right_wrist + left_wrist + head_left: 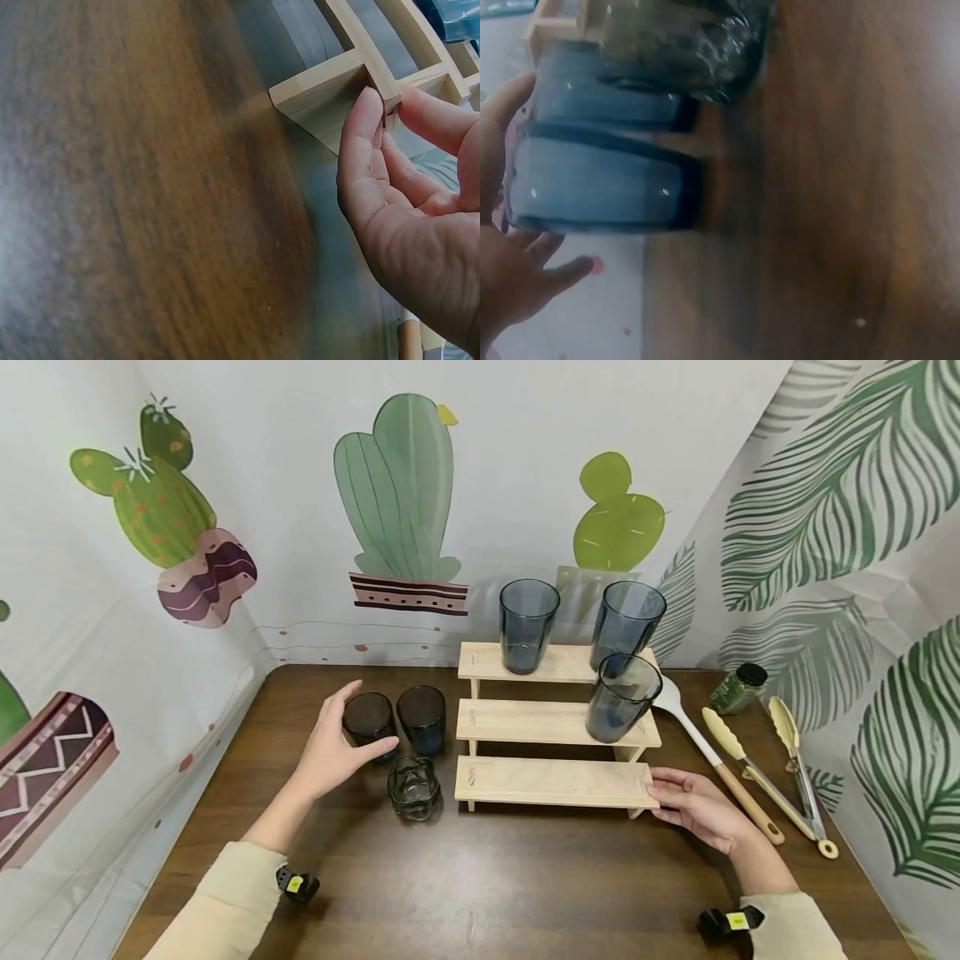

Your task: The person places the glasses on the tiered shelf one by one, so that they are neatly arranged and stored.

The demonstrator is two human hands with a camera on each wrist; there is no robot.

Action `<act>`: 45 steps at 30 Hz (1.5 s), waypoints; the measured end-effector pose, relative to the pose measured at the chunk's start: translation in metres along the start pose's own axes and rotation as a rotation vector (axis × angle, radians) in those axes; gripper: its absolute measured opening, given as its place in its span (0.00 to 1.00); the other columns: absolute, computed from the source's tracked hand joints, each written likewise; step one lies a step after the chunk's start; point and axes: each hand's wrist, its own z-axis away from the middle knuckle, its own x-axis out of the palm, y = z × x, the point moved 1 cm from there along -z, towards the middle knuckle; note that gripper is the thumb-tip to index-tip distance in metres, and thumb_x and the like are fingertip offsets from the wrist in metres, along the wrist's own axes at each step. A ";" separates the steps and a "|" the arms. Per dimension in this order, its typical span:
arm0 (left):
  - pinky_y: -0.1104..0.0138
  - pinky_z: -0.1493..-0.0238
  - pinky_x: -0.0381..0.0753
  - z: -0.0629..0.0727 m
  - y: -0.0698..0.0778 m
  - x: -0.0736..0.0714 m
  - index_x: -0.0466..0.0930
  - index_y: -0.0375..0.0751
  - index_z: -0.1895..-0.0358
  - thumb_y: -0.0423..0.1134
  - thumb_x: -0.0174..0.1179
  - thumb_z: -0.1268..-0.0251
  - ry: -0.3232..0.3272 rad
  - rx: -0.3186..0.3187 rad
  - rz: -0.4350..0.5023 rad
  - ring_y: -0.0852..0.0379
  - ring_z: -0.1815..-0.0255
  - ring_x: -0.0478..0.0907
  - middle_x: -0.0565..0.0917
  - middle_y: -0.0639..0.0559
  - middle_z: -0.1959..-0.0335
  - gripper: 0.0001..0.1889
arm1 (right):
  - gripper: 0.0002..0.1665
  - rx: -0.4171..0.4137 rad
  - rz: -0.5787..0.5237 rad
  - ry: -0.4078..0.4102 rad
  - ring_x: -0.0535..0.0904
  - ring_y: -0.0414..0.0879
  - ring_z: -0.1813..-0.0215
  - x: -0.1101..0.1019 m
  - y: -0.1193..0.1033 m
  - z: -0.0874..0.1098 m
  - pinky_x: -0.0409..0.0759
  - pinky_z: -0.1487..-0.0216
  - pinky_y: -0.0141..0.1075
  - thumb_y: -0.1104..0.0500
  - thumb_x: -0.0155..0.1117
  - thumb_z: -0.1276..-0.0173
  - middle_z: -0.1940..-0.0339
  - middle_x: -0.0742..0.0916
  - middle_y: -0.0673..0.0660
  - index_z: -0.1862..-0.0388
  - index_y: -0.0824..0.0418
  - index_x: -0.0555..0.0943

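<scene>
My left hand [333, 743] is spread around a dark blue glass [369, 720], thumb and fingers apart. A gap shows between one extended digit and this glass [600, 184] in the left wrist view. Beside it stands a second dark blue glass [422, 720], and nearer me sits a short, wavy-sided smoky glass [414, 789]. With thumb and fingers, my right hand [701, 810] pinches the right end of the lowest step of a three-tier wooden shelf [555, 782]. The pinched board edge [379, 71] shows close up in the right wrist view.
Two tall blue glasses [528, 631] [626, 622] stand on the top tier, and another glass [621, 702] on the middle tier's right. Right of the shelf lie a white spatula with a wooden handle [738, 789], tongs [802, 777] and a green jar [738, 689].
</scene>
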 end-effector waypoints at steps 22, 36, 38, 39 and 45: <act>0.68 0.56 0.74 0.004 -0.027 0.013 0.58 0.46 0.25 0.49 0.84 0.50 0.071 -0.056 0.085 0.51 0.54 0.77 0.77 0.46 0.39 0.52 | 0.15 -0.023 -0.022 -0.044 0.84 0.44 0.52 -0.001 0.000 0.000 0.86 0.53 0.36 0.68 0.59 0.21 0.51 0.86 0.53 0.41 0.57 0.78; 0.72 0.50 0.75 0.006 -0.024 0.014 0.65 0.49 0.28 0.49 0.85 0.53 0.198 -0.125 0.137 0.52 0.42 0.76 0.78 0.49 0.39 0.49 | 0.15 -0.034 -0.038 -0.061 0.84 0.44 0.52 -0.003 -0.001 0.001 0.86 0.53 0.35 0.69 0.56 0.20 0.51 0.86 0.54 0.39 0.60 0.77; 0.74 0.51 0.75 0.006 -0.021 0.012 0.66 0.48 0.28 0.48 0.85 0.53 0.228 -0.115 0.146 0.53 0.43 0.76 0.79 0.49 0.41 0.49 | 0.15 -0.030 -0.036 -0.054 0.84 0.44 0.52 -0.003 0.000 0.001 0.86 0.53 0.35 0.69 0.56 0.21 0.51 0.86 0.54 0.39 0.60 0.77; 0.73 0.51 0.75 0.005 -0.019 0.011 0.66 0.49 0.28 0.48 0.85 0.53 0.244 -0.111 0.148 0.54 0.43 0.76 0.79 0.50 0.42 0.48 | 0.15 -0.026 -0.034 -0.049 0.84 0.44 0.52 -0.003 0.000 0.001 0.86 0.53 0.35 0.69 0.57 0.21 0.51 0.86 0.54 0.39 0.59 0.77; 0.65 0.49 0.72 0.002 -0.003 -0.002 0.69 0.51 0.31 0.48 0.87 0.58 0.332 -0.075 0.116 0.56 0.45 0.74 0.80 0.54 0.44 0.47 | 0.15 -0.023 -0.025 -0.039 0.85 0.44 0.52 -0.003 0.002 0.000 0.86 0.53 0.35 0.69 0.58 0.22 0.51 0.86 0.53 0.43 0.54 0.79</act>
